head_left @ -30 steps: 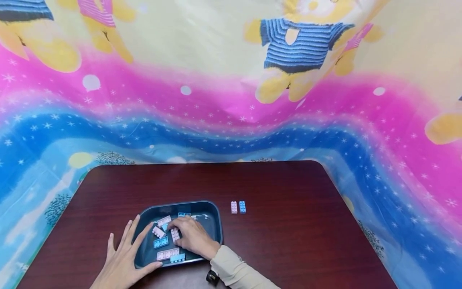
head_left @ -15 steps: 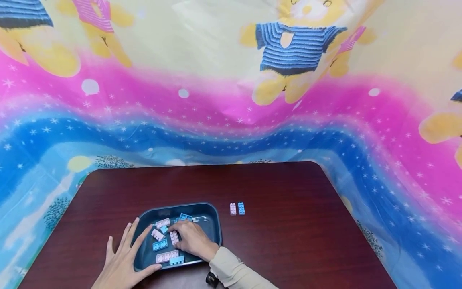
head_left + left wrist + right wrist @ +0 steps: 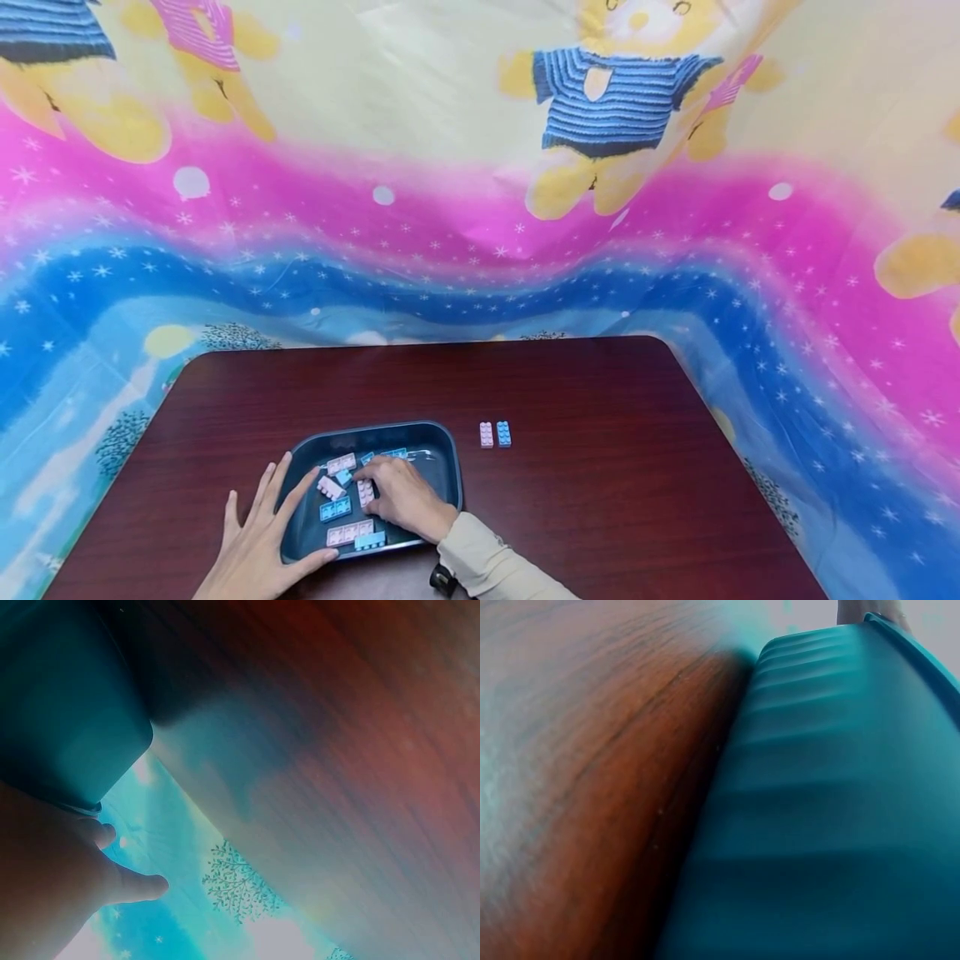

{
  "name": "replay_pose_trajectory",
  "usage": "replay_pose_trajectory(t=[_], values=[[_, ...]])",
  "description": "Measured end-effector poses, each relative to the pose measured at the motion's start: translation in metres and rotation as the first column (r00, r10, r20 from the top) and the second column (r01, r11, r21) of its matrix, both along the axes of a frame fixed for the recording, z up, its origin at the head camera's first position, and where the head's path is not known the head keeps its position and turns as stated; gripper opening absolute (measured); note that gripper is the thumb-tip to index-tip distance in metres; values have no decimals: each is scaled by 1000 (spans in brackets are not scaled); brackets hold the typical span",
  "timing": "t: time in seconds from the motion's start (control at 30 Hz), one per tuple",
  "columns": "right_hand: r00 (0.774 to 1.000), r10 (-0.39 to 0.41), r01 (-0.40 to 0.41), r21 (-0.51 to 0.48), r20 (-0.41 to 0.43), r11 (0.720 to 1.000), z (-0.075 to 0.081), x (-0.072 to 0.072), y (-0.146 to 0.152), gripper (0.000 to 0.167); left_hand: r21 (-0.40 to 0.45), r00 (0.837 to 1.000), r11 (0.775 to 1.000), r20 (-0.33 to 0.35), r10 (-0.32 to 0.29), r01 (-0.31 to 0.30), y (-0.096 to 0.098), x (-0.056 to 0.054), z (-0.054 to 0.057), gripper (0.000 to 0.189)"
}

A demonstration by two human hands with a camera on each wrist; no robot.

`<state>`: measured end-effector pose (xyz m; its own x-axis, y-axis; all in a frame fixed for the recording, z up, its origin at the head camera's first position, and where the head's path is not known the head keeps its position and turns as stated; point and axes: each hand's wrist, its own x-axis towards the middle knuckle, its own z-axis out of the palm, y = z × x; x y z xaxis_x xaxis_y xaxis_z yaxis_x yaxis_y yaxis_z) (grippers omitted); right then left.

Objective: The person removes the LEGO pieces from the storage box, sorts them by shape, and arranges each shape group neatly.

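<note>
A dark teal tray holds several pink and blue toy building bricks. My right hand reaches over its front rim, with thumb and index fingertip at opposite ends of a studded pink brick. Just left of those fingers lie a small blue brick and a tilted pink brick. My left hand is spread along the tray's left side, its thumb on the front rim. In the left wrist view, fingers of that hand show under the tray's edge. The right wrist view shows mainly the tray's outer wall.
A pink brick and a blue brick lie side by side on the dark wooden table, right of the tray. More bricks lie near the tray's front, among them a long pink one. A printed cloth hangs behind.
Blue bricks at the tray's back have shifted and turned beside my right hand, one now farther right. My right hand stays over the studded pink brick; my left hand keeps its place.
</note>
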<state>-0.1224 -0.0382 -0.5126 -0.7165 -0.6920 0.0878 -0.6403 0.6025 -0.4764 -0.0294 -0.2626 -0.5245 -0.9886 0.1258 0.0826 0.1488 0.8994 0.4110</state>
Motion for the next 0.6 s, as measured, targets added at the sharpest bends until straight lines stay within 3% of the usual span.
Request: replay_pose_trajectory(t=[0.4,0.6], values=[[997,-45,45,3,55,999,13,1,8,40,-14,1000,1000,23,8,-7,2,-1,2,106],[999,-14,15,-33,45,999,16,-2,19,41,-24,1000,1000,29,9,-8,2,-1,3,105]])
